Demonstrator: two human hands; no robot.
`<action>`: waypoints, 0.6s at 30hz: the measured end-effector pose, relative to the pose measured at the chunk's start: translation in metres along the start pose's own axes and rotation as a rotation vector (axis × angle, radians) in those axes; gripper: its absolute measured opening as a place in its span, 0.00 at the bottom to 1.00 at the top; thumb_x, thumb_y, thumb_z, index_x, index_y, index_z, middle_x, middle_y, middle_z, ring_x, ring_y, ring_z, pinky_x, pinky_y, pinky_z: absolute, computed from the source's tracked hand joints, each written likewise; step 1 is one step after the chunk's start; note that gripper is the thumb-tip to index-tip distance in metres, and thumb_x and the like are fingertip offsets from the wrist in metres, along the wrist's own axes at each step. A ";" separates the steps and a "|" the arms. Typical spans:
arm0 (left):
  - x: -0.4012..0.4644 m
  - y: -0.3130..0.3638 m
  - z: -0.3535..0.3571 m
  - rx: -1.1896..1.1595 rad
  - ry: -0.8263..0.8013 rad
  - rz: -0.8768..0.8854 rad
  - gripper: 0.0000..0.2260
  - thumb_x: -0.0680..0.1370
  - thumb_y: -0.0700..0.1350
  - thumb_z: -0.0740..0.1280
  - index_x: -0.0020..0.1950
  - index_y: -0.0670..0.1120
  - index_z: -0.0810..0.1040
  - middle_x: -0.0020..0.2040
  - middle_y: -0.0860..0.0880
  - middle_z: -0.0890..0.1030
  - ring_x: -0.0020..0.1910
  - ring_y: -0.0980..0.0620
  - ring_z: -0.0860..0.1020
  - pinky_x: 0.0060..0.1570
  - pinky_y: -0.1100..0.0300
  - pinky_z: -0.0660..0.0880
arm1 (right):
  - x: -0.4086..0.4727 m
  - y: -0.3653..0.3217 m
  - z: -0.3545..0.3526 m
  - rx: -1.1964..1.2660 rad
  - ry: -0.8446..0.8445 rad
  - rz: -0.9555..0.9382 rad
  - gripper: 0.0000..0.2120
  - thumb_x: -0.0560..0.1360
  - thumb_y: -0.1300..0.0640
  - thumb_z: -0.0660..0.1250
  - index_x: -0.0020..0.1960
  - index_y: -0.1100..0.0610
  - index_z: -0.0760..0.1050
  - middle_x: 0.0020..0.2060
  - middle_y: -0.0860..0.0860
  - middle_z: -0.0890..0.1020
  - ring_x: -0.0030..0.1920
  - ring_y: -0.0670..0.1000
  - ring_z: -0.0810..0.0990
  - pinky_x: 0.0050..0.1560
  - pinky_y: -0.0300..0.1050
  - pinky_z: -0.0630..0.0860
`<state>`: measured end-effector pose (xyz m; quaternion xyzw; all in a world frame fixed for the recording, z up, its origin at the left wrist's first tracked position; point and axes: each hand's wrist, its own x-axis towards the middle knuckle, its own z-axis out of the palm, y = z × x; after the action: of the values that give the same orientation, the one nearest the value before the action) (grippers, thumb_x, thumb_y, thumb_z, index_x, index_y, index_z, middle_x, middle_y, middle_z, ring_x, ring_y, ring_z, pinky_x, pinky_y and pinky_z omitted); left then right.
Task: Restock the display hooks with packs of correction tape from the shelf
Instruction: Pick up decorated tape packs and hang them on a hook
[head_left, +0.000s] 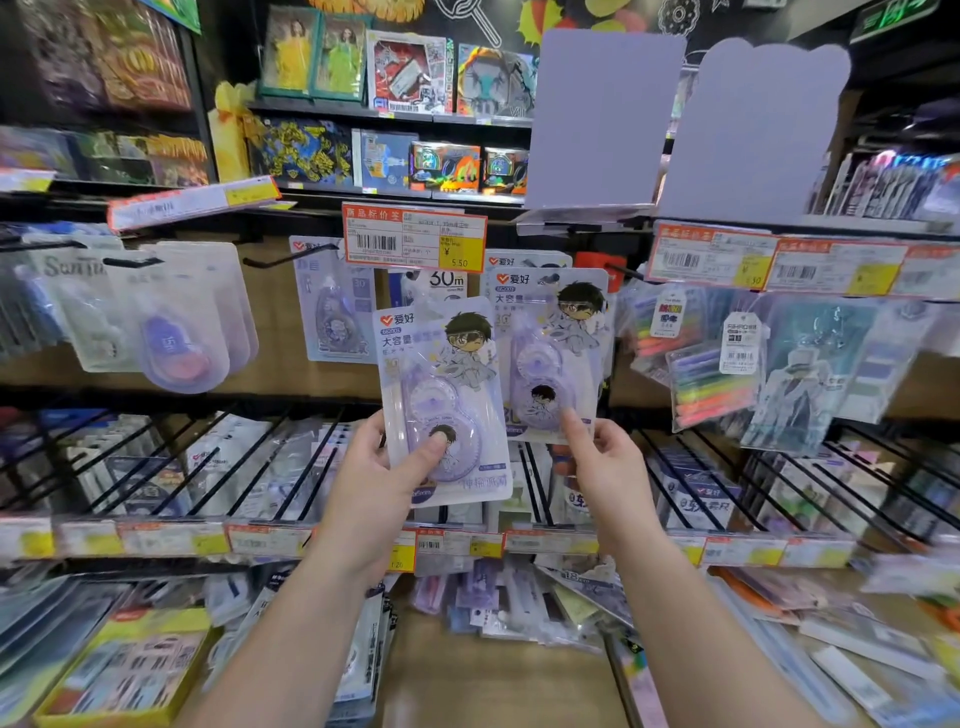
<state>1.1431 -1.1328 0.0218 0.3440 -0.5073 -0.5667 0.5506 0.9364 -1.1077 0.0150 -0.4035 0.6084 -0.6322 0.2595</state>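
Gripped in the left hand (371, 486) is a pack (441, 400) of correction tape, the thumb (423, 457) pressed on its lower front and the fingers hidden behind; it is held upright and slightly tilted, in front of the display. To its far left, clear packs (171, 317) of purple tape are seen hanging from hooks, blurred. Just left of the held pack and behind it, another tape pack (335, 306) is hung on a black hook (283, 255). Above it, a price tag (414, 236) in orange and yellow is fixed at a hook's end. Just right of the held pack, a matching hung pack (553, 348) is touched at its lower edge by the right hand (605, 467), index finger (574, 431) laid on the front; whether the other fingers are closed behind it cannot be told. Farther right, packs of coloured pens (709, 389) are hung. Below the hands, a loose pile of packs (524, 597) is lying on the shelf (493, 680).
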 end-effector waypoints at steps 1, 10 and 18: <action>0.000 0.000 0.000 -0.003 0.001 -0.002 0.21 0.76 0.42 0.72 0.67 0.50 0.72 0.55 0.47 0.85 0.51 0.52 0.84 0.45 0.60 0.77 | 0.003 0.000 0.001 0.001 0.007 0.006 0.21 0.74 0.36 0.66 0.47 0.54 0.76 0.43 0.54 0.82 0.39 0.47 0.81 0.50 0.53 0.77; 0.004 0.001 0.000 0.032 0.022 -0.005 0.21 0.75 0.44 0.72 0.66 0.53 0.72 0.54 0.50 0.85 0.49 0.55 0.85 0.42 0.61 0.75 | 0.037 -0.004 0.020 0.041 -0.032 0.077 0.18 0.76 0.39 0.66 0.45 0.55 0.74 0.40 0.51 0.81 0.35 0.46 0.77 0.38 0.41 0.70; 0.005 0.007 -0.006 0.050 0.015 0.010 0.22 0.71 0.47 0.74 0.63 0.54 0.74 0.52 0.51 0.86 0.49 0.54 0.85 0.45 0.59 0.76 | 0.064 0.000 0.030 0.089 -0.083 0.153 0.18 0.77 0.39 0.65 0.52 0.54 0.76 0.46 0.52 0.81 0.36 0.47 0.76 0.35 0.39 0.71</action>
<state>1.1498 -1.1378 0.0277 0.3596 -0.5187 -0.5484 0.5485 0.9267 -1.1771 0.0253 -0.3695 0.5974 -0.6198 0.3498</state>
